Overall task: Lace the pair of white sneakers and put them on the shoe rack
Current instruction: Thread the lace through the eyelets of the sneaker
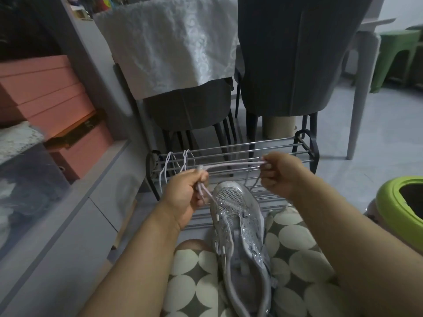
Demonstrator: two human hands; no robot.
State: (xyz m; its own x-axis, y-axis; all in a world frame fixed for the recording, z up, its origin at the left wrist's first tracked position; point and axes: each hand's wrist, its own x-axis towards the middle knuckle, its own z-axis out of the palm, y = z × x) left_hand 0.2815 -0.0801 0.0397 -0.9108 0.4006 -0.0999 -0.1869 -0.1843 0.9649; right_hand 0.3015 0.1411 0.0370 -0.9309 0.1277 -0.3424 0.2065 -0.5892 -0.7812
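A white sparkly sneaker [239, 227] lies on my lap, toe pointing away from me toward the shoe rack [304, 148]. Between my hands a pale shoelace [231, 166] is stretched taut above the toe. My left hand [186, 194] grips one end of it, with lace strands running down to the sneaker's eyelets. My right hand [280, 172] pinches the other end at the fingertips. A second white lace [174, 167] hangs looped over the rack's left bars. The other sneaker is not in view.
The low metal rack stands on the tiled floor right in front of my knees. Two grey chairs [288, 65] stand behind it, one draped with a white cloth [169, 44]. Pink boxes [48, 94] and a white cabinet [75, 220] are left; a green tub [398, 202] is right.
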